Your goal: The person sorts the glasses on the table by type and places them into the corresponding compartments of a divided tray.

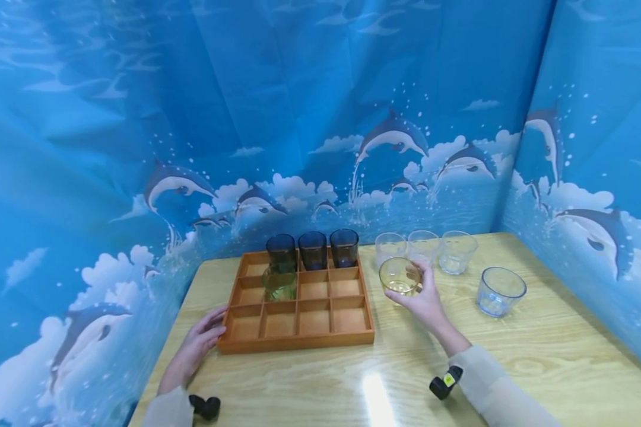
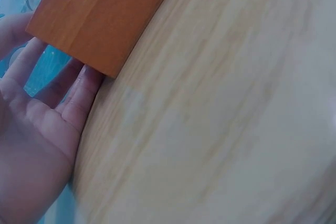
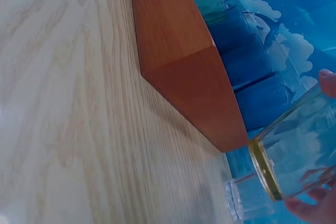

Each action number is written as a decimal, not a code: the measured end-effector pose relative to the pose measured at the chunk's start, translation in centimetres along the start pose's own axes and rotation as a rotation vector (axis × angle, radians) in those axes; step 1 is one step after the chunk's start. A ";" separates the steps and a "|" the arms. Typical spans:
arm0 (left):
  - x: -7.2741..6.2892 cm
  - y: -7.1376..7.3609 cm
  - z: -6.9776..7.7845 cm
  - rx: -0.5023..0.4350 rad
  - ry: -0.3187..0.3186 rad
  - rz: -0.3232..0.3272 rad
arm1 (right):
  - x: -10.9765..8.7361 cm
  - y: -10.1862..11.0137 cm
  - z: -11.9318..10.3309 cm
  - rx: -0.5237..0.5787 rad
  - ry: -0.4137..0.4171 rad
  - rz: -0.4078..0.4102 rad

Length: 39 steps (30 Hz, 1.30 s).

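My right hand [image 1: 424, 301] grips an amber-tinted glass cup [image 1: 394, 276] by its side, to the right of the wooden compartment tray [image 1: 299, 344]. In the right wrist view this cup [image 3: 299, 156] is tilted, with its yellowish base [image 3: 265, 170] toward the tray. My left hand [image 1: 203, 339] rests its fingers against the tray's left side; the left wrist view shows these fingers [image 2: 81, 95] extended along the tray's edge. Three dark glasses [image 1: 313, 252] stand along the tray's back row. A green glass [image 1: 279, 287] sits in the middle row, in front of the leftmost dark one.
Three clear glasses [image 1: 457, 252] stand in a row at the back right of the wood-grain table [image 1: 299, 385]. A pale blue glass [image 1: 500, 293] is nearer the right edge. A blue dolphin-print curtain [image 1: 299, 148] borders the table's back and right side.
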<state>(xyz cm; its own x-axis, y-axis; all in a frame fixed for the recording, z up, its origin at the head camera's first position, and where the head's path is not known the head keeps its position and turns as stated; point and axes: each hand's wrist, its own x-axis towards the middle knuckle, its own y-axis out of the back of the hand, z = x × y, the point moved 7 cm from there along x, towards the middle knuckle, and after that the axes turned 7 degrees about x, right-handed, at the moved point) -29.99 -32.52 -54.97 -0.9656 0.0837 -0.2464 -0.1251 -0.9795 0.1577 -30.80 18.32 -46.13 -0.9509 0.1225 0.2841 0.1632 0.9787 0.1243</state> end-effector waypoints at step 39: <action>-0.3 -0.1 0.5 0.020 -0.018 -0.004 | -0.1 -8.4 -6.5 0.152 0.159 -0.189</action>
<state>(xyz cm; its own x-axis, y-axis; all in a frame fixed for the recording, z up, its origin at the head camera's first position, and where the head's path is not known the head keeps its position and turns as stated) -29.80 -32.37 -54.46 -0.9691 0.0907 -0.2294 -0.1330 -0.9753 0.1762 -30.36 9.04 -41.03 -0.9055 -0.0801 0.4166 -0.0656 0.9966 0.0490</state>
